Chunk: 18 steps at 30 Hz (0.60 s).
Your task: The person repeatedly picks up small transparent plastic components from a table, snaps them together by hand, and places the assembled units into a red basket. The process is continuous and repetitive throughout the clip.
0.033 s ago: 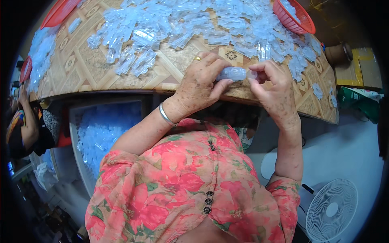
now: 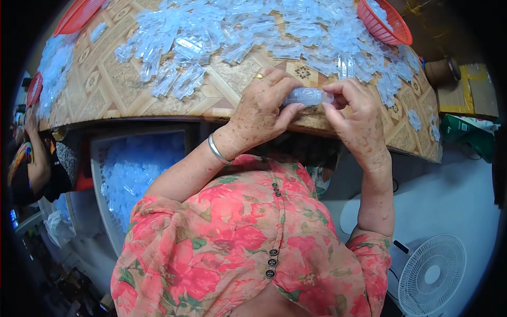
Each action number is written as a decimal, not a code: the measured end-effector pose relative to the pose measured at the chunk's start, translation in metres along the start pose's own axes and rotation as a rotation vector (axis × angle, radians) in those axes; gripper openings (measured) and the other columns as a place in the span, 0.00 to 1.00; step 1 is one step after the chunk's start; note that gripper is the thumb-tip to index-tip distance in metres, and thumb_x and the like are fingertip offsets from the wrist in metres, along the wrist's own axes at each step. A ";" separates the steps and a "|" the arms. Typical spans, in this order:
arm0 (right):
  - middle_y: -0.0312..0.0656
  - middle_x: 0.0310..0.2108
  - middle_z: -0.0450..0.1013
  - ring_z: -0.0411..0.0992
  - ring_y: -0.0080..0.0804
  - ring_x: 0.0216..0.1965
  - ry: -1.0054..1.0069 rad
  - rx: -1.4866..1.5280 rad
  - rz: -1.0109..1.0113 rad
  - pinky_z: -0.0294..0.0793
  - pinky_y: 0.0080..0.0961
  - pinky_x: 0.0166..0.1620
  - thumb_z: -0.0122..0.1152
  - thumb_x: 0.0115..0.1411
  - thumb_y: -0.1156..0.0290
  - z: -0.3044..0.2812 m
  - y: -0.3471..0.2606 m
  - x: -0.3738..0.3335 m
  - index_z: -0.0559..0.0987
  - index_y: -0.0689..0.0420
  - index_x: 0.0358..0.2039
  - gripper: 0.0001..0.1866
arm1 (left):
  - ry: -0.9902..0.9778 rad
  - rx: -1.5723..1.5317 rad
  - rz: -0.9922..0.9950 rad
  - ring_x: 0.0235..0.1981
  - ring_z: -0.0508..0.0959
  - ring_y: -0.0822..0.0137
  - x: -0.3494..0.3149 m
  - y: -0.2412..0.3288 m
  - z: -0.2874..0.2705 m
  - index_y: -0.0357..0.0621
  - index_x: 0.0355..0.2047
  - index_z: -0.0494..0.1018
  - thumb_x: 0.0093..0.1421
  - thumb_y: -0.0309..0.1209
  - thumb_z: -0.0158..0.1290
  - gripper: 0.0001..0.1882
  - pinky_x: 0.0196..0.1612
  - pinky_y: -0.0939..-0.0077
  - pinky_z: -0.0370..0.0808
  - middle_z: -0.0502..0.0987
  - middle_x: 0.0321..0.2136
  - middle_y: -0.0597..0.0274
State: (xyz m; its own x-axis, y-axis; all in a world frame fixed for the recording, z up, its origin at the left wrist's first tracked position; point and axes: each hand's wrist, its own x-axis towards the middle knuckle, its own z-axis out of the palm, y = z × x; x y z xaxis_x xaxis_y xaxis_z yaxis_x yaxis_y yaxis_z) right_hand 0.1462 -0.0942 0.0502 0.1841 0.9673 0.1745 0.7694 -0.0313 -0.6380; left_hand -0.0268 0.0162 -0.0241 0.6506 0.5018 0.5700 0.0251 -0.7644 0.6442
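Observation:
My left hand [image 2: 260, 108] is closed around a translucent, bluish plastic piece [image 2: 306, 96], short and tube-like, just above the table's near edge. At its right end is a small round translucent part [image 2: 328, 98], with the thumb and forefinger of my right hand [image 2: 359, 119] pinched at it. Whether that part is joined to the piece or separate, I cannot tell. Beyond my hands, a wide heap of similar clear plastic pieces [image 2: 248, 26] spreads over the patterned tabletop [image 2: 219, 79]. A few of them [image 2: 182, 82] lie ahead and to the left of my left hand.
Red plastic baskets [image 2: 388, 26] stand at the far right and far left. Below the table's edge, on my left, sits a pale crate [image 2: 99, 182] full of clear pieces. Another person's arm [image 2: 38, 158] shows at far left. A white fan [image 2: 433, 274] stands at lower right.

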 end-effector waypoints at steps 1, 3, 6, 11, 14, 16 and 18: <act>0.47 0.36 0.73 0.76 0.47 0.37 -0.003 -0.070 -0.062 0.76 0.38 0.39 0.63 0.54 0.80 0.002 0.000 0.001 0.77 0.61 0.38 0.10 | 0.001 -0.001 0.002 0.40 0.74 0.49 0.000 -0.001 0.000 0.41 0.41 0.75 0.49 0.26 0.64 0.18 0.43 0.59 0.72 0.76 0.37 0.53; 0.46 0.36 0.72 0.76 0.47 0.36 -0.008 -0.210 -0.186 0.76 0.38 0.39 0.64 0.54 0.79 0.006 0.000 0.004 0.77 0.61 0.39 0.11 | 0.003 -0.003 0.007 0.40 0.74 0.49 -0.001 -0.002 0.000 0.41 0.41 0.75 0.49 0.26 0.65 0.18 0.43 0.59 0.72 0.76 0.37 0.53; 0.47 0.35 0.72 0.75 0.47 0.35 -0.047 -0.227 -0.249 0.76 0.39 0.38 0.65 0.54 0.79 0.007 -0.004 0.010 0.77 0.61 0.41 0.13 | 0.012 -0.003 -0.010 0.39 0.74 0.48 -0.001 -0.001 0.001 0.41 0.42 0.76 0.49 0.26 0.65 0.19 0.42 0.59 0.72 0.76 0.38 0.53; 0.47 0.34 0.72 0.74 0.46 0.34 -0.056 -0.060 -0.198 0.75 0.38 0.38 0.66 0.53 0.79 0.013 -0.001 0.018 0.79 0.61 0.42 0.14 | 0.034 -0.012 -0.017 0.39 0.74 0.48 -0.002 -0.002 0.002 0.42 0.44 0.76 0.50 0.27 0.65 0.20 0.42 0.59 0.73 0.76 0.37 0.52; 0.47 0.33 0.72 0.75 0.44 0.33 -0.064 -0.003 -0.173 0.75 0.37 0.38 0.66 0.53 0.78 0.011 -0.002 0.016 0.81 0.61 0.42 0.14 | 0.031 -0.006 -0.020 0.39 0.74 0.48 -0.002 -0.003 0.001 0.41 0.44 0.76 0.50 0.27 0.65 0.20 0.42 0.59 0.73 0.76 0.37 0.51; 0.46 0.32 0.73 0.75 0.43 0.34 -0.048 0.017 -0.199 0.75 0.36 0.38 0.66 0.54 0.78 0.010 0.000 0.016 0.81 0.61 0.42 0.14 | 0.028 -0.002 -0.028 0.39 0.74 0.48 -0.002 -0.002 0.002 0.41 0.44 0.76 0.49 0.26 0.65 0.20 0.42 0.59 0.73 0.76 0.37 0.51; 0.46 0.33 0.73 0.75 0.43 0.34 -0.024 0.030 -0.242 0.75 0.35 0.38 0.66 0.55 0.77 0.011 0.004 0.017 0.82 0.61 0.43 0.13 | 0.027 0.000 -0.041 0.39 0.75 0.48 -0.003 -0.002 0.002 0.40 0.44 0.76 0.49 0.26 0.65 0.20 0.42 0.59 0.73 0.76 0.36 0.51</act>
State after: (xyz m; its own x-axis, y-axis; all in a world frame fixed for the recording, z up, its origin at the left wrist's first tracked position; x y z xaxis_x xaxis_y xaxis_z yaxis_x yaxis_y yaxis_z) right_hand 0.1452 -0.0754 0.0421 -0.0178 0.9514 0.3075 0.7707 0.2089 -0.6019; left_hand -0.0271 0.0150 -0.0283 0.6284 0.5433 0.5567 0.0515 -0.7432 0.6671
